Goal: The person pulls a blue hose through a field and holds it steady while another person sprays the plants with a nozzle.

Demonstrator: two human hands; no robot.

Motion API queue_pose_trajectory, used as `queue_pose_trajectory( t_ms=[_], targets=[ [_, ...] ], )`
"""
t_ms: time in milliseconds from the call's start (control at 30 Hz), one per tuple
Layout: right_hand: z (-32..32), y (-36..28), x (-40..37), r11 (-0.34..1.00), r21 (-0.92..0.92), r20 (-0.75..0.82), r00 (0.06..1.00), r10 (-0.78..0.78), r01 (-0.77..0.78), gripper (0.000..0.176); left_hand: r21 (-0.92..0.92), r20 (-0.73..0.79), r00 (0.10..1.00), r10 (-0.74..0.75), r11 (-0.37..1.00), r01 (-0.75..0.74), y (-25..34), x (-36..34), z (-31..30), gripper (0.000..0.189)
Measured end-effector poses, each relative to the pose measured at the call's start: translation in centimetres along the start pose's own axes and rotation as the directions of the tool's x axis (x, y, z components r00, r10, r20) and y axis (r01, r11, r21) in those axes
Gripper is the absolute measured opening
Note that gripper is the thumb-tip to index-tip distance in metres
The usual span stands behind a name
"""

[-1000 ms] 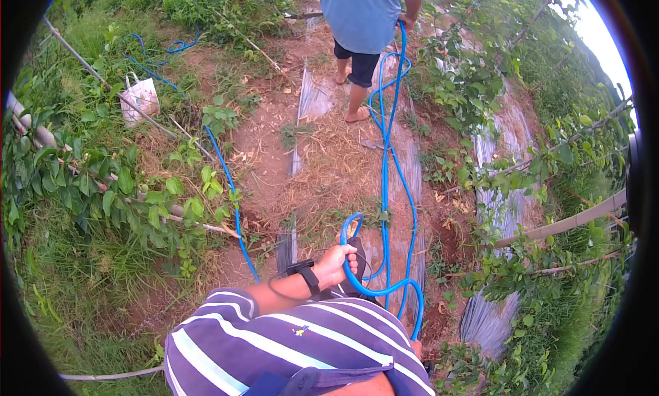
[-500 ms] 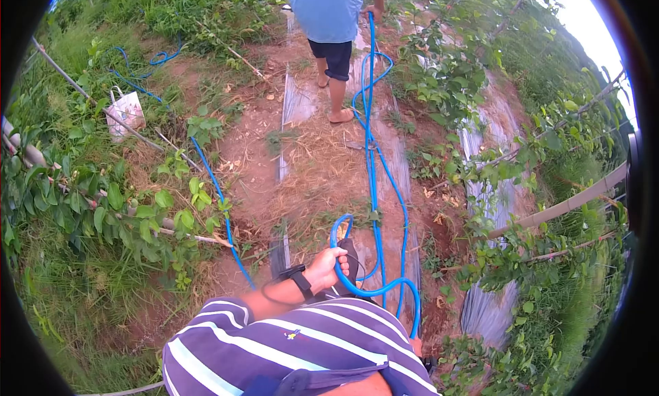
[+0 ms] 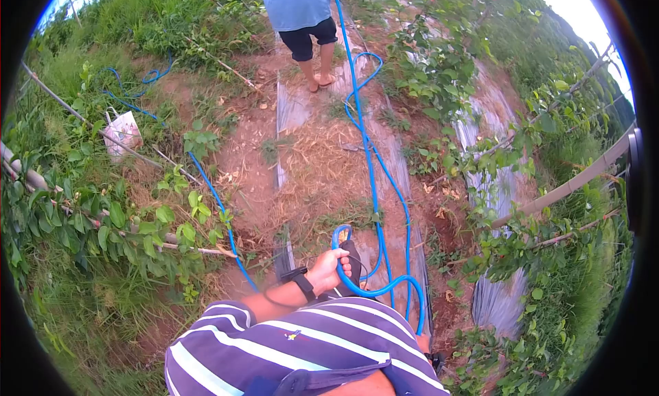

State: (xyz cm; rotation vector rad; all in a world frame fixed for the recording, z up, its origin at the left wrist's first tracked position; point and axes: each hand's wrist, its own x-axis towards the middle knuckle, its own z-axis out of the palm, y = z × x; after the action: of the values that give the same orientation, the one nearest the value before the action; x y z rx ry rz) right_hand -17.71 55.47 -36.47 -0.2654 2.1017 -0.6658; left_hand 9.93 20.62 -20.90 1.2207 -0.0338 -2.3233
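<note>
My left hand (image 3: 329,270) is closed round a blue hose (image 3: 373,292) in front of my waist, with a short loop rising above the fist. From that fist the hose sags, then bends over and drops to my right side. There, only a sliver of my right hand (image 3: 423,342) shows beyond the striped shirt; its fingers are hidden. Further lengths of blue hose run forward along the ground, crossing and looping. Ahead, a person in a blue shirt (image 3: 298,8) has a hand on the hose at the top edge of the view.
Silvery plastic sheeting (image 3: 294,108) and dry straw (image 3: 319,162) line the path. Leafy branches (image 3: 117,217) lean in from the left, and shrubs (image 3: 439,80) stand at right. A white bag (image 3: 123,134) sits in the grass, with more blue hose lying nearby.
The person ahead has stepped farther forward and appears more to the left, drawing the far hose along. My left hand keeps its hold in nearly the same place.
</note>
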Motion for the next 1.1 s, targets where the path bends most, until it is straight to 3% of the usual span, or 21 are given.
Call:
queue_pose_trajectory(
  t_ms=[100,167,200,300,433,500,633,700,767,900,967,1000,1100],
  targets=[
    [0.1,1.4,0.7,1.0,-0.027,-0.014,1.0,-0.011,0.011,0.017,-0.004,0.005,1.0,-0.02,1.0,0.02,0.0,0.1,0.0,0.015],
    [-0.2,-2.0,-1.6,1.0,0.009,-0.022,1.0,-0.019,0.019,0.016,-0.034,0.026,0.999,-0.036,0.999,0.037,-0.1,0.3,-0.2,0.017],
    [-0.4,-4.0,-2.8,0.992,0.098,0.021,0.997,0.073,-0.074,0.015,-0.031,0.022,0.999,-0.045,0.998,0.046,0.0,0.4,-0.2,0.017],
    [-0.4,-3.0,-2.2,0.991,0.087,0.019,0.995,0.098,-0.099,0.015,-0.076,0.02,0.998,-0.056,0.996,0.057,1.0,0.5,0.1,0.017],
    [-1.1,-3.1,-2.2,0.994,0.087,0.02,0.997,0.069,-0.071,0.008,-0.184,0.069,0.988,0.135,0.976,-0.12,5.7,-2.4,3.0,0.018],
    [-1.4,-1.2,-0.5,0.967,0.227,0.036,0.993,0.109,-0.114,0.005,-0.241,0.153,0.96,0.232,0.951,-0.192,9.3,-4.1,4.3,0.018],
    [-2.2,-5.0,-0.6,0.997,0.071,0.062,0.998,0.014,-0.018,0.01,-0.282,0.511,0.753,0.415,0.908,-0.31,14.6,-12.2,10.5,0.015],
    [-1.8,-6.6,0.1,0.967,-0.079,0.051,0.969,-0.24,0.243,0.013,-0.276,0.639,0.61,0.468,0.88,-0.386,15.5,-16.0,12.7,0.018],
    [-0.9,-9.2,0.3,0.964,-0.056,0.062,0.964,-0.257,0.261,0.014,-0.257,0.683,0.518,0.515,0.833,-0.49,15.3,-18.7,14.2,0.019],
    [0.2,-11.1,1.6,0.973,-0.036,0.061,0.972,-0.225,0.228,0.015,-0.217,0.677,0.499,0.542,0.794,-0.568,15.9,-18.4,13.7,0.018],
    [0.3,-11.4,1.9,0.978,0.002,0.067,0.976,-0.206,0.207,0.014,-0.218,0.552,0.645,0.529,0.838,-0.5,16.4,-16.8,12.1,0.017],
    [0.2,-11.4,2.0,0.985,0.036,0.068,0.983,-0.169,0.167,0.014,-0.228,0.556,0.626,0.547,0.824,-0.518,16.6,-15.9,11.2,0.017],
    [0.0,-9.6,3.1,0.979,-0.047,0.005,0.98,-0.2,0.2,0.011,-0.227,0.313,0.815,0.487,0.872,-0.434,16.4,-13.4,8.6,0.017]
  ],
)
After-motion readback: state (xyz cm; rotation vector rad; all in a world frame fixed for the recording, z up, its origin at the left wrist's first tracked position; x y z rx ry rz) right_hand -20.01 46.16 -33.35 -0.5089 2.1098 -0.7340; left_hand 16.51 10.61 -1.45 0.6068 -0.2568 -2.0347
